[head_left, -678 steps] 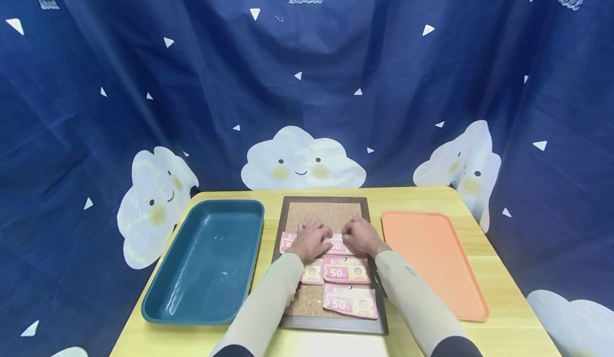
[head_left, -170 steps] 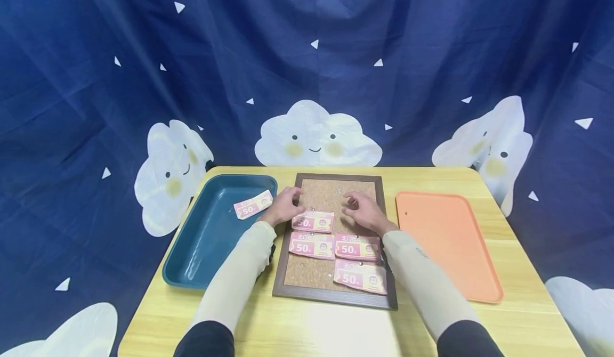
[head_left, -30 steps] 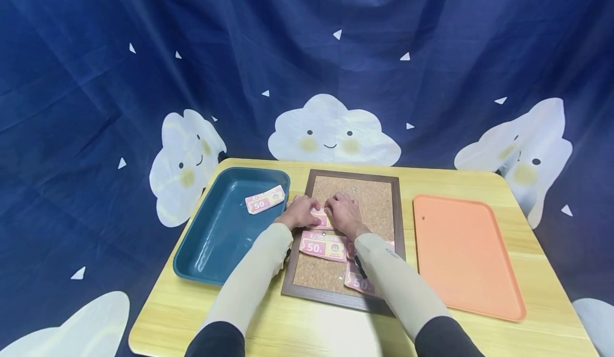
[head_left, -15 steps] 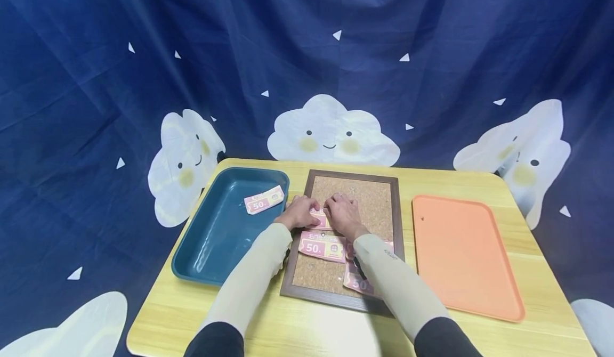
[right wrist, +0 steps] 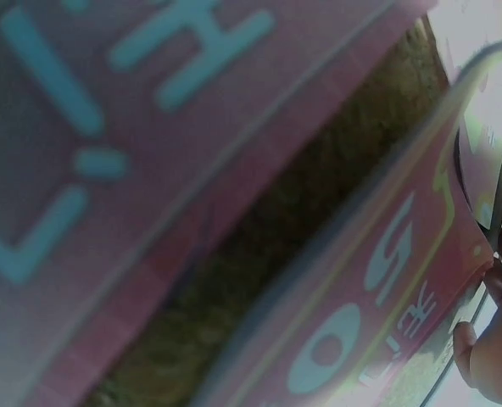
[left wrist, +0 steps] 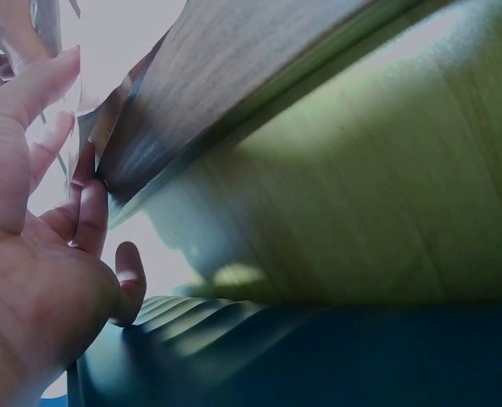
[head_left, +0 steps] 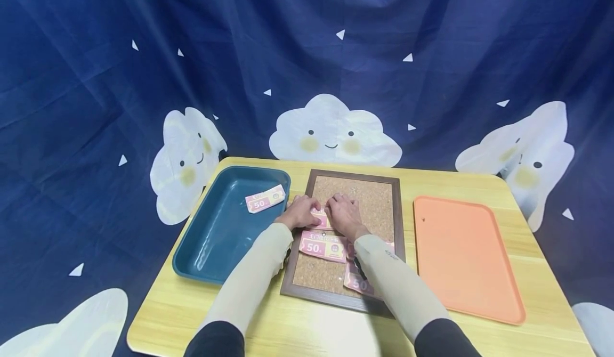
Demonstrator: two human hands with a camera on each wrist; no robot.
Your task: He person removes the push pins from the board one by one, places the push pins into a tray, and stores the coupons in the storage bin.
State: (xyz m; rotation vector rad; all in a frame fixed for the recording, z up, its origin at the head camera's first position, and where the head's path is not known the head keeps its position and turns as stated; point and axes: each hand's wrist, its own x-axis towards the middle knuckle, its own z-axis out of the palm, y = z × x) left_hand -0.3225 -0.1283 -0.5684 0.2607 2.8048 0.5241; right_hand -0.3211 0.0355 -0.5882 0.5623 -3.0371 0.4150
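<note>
On a brown-framed corkboard [head_left: 371, 194], my left hand [head_left: 301, 211] pinches the left end of a pink coupon [head_left: 321, 220] marked 50. My right hand [head_left: 342, 213] bends its fingers down at the same coupon's upper right; what they grip is hidden, so I cannot tell. Below it a second coupon [head_left: 314, 247] is fixed with a small pin [head_left: 323, 234] at its top. Two more coupons lie partly under my right forearm, one of them the bottom coupon [head_left: 357, 282]. In the left wrist view my left fingers [left wrist: 90, 212] curl at the board's edge.
A teal tub [head_left: 201, 234] stands to the left, with one coupon [head_left: 265, 199] lying inside near its right wall. An orange tray [head_left: 467, 261] to the right holds a tiny dark pin-like piece [head_left: 423, 219]. Light wood table [head_left: 288, 325] lies beneath; a blue curtain [head_left: 307, 53] hangs behind.
Earlier a top-right coupon was on the board and the tub was bare; that coupon now lies in the tub. Both hands have since moved to the upper-left coupon, nearly still this last second.
</note>
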